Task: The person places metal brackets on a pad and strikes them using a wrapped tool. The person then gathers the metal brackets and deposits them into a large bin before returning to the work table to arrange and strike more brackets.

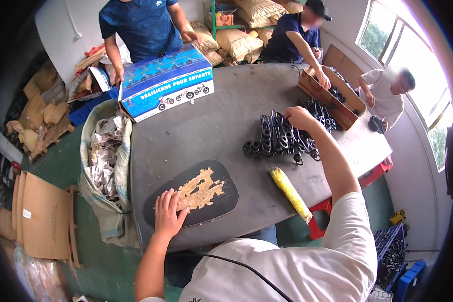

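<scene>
My left hand lies with its fingers stretched out at the near-left edge of a ragged, lumpy tan layer of putty-like material. This layer is spread on a dark board with rounded corners. My right arm stretches forward, and my right hand is at the top of a pile of black metal rod parts with ringed ends. Its fingers are curled closed; what they hold is too hidden to name. A yellow plastic-wrapped roll lies between the pile and the table's near edge.
On the grey table, a person in blue touches a blue-and-white printed carton. Another person reaches into an open cardboard box; a third sits at the right. A sack of crumpled paper stands left. A red stool is below the near-right edge.
</scene>
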Demonstrator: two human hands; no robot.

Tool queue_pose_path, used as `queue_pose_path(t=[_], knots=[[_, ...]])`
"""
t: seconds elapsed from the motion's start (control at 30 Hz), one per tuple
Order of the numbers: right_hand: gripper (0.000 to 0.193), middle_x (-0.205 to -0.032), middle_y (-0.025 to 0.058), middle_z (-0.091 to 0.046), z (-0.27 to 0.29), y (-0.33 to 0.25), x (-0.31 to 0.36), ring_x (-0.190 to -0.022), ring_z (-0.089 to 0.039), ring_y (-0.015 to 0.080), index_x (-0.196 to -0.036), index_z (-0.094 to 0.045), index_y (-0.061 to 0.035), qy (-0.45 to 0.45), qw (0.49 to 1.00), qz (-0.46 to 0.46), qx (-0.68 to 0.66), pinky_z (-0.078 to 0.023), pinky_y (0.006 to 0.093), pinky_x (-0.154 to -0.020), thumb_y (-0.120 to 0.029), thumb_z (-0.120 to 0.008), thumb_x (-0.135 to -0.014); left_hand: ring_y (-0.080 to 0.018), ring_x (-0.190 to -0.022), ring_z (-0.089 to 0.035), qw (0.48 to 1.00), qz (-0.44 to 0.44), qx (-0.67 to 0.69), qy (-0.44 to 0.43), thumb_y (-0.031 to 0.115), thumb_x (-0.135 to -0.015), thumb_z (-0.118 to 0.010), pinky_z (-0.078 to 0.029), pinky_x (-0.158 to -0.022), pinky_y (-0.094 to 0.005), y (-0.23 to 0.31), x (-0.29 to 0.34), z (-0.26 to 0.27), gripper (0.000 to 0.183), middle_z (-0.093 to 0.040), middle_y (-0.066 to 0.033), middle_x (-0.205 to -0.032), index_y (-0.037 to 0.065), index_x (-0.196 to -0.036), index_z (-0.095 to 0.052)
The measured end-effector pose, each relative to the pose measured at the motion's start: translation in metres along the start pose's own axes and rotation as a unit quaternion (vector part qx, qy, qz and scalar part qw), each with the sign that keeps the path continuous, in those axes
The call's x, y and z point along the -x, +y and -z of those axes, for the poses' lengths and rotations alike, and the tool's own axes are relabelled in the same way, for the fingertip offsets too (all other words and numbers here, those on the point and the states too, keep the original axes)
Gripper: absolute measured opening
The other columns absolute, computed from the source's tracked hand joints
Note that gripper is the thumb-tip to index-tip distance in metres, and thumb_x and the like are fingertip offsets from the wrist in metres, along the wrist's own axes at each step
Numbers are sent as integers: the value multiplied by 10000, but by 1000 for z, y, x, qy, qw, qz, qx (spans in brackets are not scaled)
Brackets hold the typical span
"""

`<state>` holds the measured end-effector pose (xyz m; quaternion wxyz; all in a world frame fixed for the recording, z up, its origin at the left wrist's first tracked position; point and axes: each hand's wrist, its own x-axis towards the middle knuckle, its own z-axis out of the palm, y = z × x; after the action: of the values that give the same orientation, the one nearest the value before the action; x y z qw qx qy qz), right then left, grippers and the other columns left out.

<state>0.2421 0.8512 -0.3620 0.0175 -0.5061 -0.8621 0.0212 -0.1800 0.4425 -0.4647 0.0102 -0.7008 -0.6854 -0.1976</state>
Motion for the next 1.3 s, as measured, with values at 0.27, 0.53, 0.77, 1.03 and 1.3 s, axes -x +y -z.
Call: queue_pose_path(t=[0.27, 0.53, 0.77, 1.03, 1.3], knots=[[269, -976, 152, -726, -20, 28, 15, -945, -679, 328, -1094, -698, -66, 27, 992, 30, -115, -533, 411, -852, -105, -611, -842, -366, -1374, -397, 1000, -10, 0, 9, 372, -889, -696, -288, -1162, -545, -3, -4, -4, 611, -445, -152, -1466, 86, -1392, -500], [283, -898, 108, -742, 2, 30, 30, -832, -689, 215, -1089, -750, -49, -72, 952, -82, -285, -541, 340, -795, -100, -679, -819, -365, -1370, -401, 1000, -8, 6, 11, 352, -880, -703, -291, -1158, -548, -1, -1, -1, 613, -445, -152, -1466, 88, -1395, -498], [281, -979, 223, -714, 5, -11, 43, -1024, -671, 400, -1084, -688, -24, 19, 991, -132, 33, -538, 459, -897, -62, -565, -834, -361, -1380, -397, 1000, -5, 2, 1, 357, -888, -695, -289, -1162, -545, -3, 0, 0, 618, -443, -151, -1473, 87, -1405, -493], [229, -1057, 278, -682, -4, 4, 62, -973, -703, 373, -1048, -677, 32, 105, 978, -177, 41, -579, 434, -838, -85, -582, -875, -364, -1390, -388, 1000, -7, -9, -3, 367, -914, -664, -278, -1169, -545, 0, -2, 0, 607, -433, -155, -1486, 80, -1418, -484], [268, -964, 211, -733, 16, -10, 79, -942, -732, 333, -956, -733, -4, 38, 970, -199, 133, -576, 451, -791, -151, -520, -885, -364, -1386, -389, 1000, -14, -7, 2, 358, -912, -666, -280, -1166, -541, -1, -3, -1, 606, -437, -160, -1478, 71, -1413, -481]])
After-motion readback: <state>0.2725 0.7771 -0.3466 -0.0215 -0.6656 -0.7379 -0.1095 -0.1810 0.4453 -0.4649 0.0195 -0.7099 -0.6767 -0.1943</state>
